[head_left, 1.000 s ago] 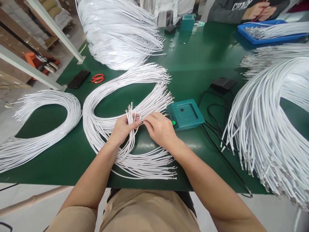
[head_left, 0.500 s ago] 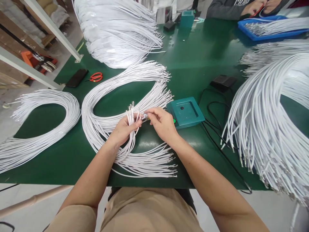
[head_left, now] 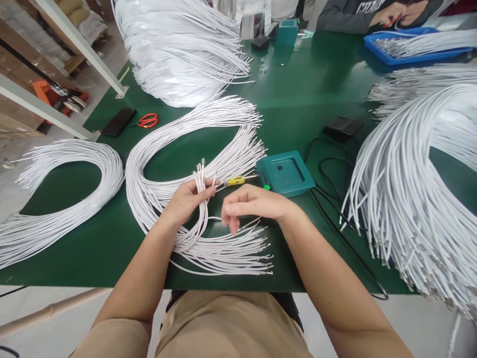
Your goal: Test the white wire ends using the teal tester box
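Observation:
My left hand (head_left: 186,200) is closed around a small bunch of white cables (head_left: 201,199), whose metal-tipped ends stick up above the thumb. One cable runs from these fingers to a yellow-bodied connector (head_left: 235,180) with a metal tip, which meets the left side of a teal box (head_left: 285,173) with a green light. Just below the connector, my right hand (head_left: 253,205) is bent at the wrist, its fingers loosely curled, apart and pointing down. A white cable passes at its fingertips; no firm grip shows. Beneath both hands lies a large looped bundle of white cables (head_left: 137,164).
More white cable bundles lie at left (head_left: 89,199), at the back (head_left: 179,49) and at right (head_left: 391,174). Red-handled scissors (head_left: 148,120), a phone (head_left: 119,122) and a black pedal (head_left: 343,128) with cords are nearby. Across the table, a person works by a blue tray (head_left: 391,58).
My right hand has left the yellow connector and moved down and slightly right, uncovering it. My left hand keeps its bunch of cables in nearly the same place.

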Available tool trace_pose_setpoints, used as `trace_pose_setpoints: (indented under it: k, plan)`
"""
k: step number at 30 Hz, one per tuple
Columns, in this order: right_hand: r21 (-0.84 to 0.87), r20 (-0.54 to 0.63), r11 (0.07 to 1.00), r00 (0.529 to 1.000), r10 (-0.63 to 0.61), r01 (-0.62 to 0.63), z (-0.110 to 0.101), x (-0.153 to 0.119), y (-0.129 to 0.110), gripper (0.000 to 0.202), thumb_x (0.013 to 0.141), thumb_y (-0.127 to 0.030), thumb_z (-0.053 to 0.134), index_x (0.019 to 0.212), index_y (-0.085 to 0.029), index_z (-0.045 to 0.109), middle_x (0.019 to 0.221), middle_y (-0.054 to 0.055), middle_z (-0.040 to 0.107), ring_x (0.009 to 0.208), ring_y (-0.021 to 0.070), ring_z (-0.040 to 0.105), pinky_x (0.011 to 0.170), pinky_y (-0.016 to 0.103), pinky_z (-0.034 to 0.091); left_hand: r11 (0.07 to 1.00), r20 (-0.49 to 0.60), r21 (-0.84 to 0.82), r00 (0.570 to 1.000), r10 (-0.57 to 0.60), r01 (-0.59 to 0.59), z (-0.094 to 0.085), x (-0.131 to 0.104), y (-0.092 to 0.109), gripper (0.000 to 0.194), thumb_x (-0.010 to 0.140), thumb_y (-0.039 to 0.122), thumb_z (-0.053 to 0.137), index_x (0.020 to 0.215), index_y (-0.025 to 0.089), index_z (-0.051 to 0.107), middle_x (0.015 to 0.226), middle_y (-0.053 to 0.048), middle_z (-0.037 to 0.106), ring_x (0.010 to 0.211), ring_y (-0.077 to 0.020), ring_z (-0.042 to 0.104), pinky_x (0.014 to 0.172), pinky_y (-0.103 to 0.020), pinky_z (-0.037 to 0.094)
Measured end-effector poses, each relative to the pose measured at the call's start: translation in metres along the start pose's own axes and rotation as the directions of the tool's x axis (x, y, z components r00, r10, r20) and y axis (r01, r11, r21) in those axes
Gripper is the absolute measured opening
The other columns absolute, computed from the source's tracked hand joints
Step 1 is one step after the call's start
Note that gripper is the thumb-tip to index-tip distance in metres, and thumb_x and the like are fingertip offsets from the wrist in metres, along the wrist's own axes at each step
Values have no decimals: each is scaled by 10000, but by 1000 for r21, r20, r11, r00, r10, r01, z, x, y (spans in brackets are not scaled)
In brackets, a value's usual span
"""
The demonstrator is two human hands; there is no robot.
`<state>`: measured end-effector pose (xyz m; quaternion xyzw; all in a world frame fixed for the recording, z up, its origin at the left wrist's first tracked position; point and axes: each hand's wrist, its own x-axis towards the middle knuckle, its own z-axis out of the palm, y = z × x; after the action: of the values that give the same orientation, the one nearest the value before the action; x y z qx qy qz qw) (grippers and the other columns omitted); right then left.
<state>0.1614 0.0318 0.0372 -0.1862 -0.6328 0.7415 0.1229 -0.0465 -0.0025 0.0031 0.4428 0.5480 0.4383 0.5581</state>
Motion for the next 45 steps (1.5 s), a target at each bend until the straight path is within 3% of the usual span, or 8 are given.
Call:
trace_pose_setpoints:
  k: [2,5,10,15,22,25,30,45]
  plan:
    - [-7,-102,1000,995,20,-20,1,3,3,311,841,-437,594,736,-151,653,570,-2,650,506,93,577,549,217,473,998,-38,25,998,52,-51,3,-1,1,344,623,346,839,883,162,712,850,-29,685,739,-142,593,763,-286,474]
    - [-25,-451,999,892,14,-28,4,14,13,232,791,-383,652,740,-161,603,544,-44,604,372,48,455,390,170,358,990,-55,63,990,128,-124,6,-2,1,310,620,315,834,804,173,628,745,18,624,688,-125,576,723,-271,463]
    - [-31,-628,999,778,-33,18,11,24,23,201,744,-354,672,820,-180,606,549,-74,547,350,55,425,324,177,345,982,-32,147,992,125,-119,9,-3,0,309,657,291,801,729,179,522,707,37,576,654,-102,529,664,-240,424]
    - [15,-652,996,756,-55,85,16,27,25,160,714,-310,669,766,-184,585,542,-76,524,406,58,437,358,171,369,991,9,99,996,86,-86,12,-4,1,323,637,264,804,725,178,505,694,42,572,654,-100,536,658,-235,421]
    - [382,-618,860,786,-35,338,14,29,22,224,750,-382,676,827,-190,591,537,-103,426,406,30,325,422,176,393,995,47,81,998,49,-53,13,-6,5,355,633,281,805,711,186,471,710,28,596,637,-109,559,612,-241,424]
    - [345,-678,876,735,-16,337,13,28,21,342,750,-488,676,903,-198,580,625,-83,494,428,35,384,415,182,440,994,28,83,997,66,-68,12,-4,2,360,629,294,809,707,186,475,710,24,599,627,-108,549,600,-240,416]
    - [135,-712,987,701,40,82,17,30,26,467,558,-424,835,860,-191,565,601,-86,521,428,63,480,335,182,439,987,-7,114,994,110,-109,10,-1,-4,361,622,298,819,716,183,490,660,50,528,614,-95,495,594,-227,385]
    - [76,-806,973,588,-68,217,25,34,31,282,775,-443,666,711,-192,553,521,-66,520,430,85,522,496,229,506,972,-35,211,993,117,-107,10,-4,2,347,653,342,805,712,179,505,705,27,577,600,-91,461,594,-234,367]
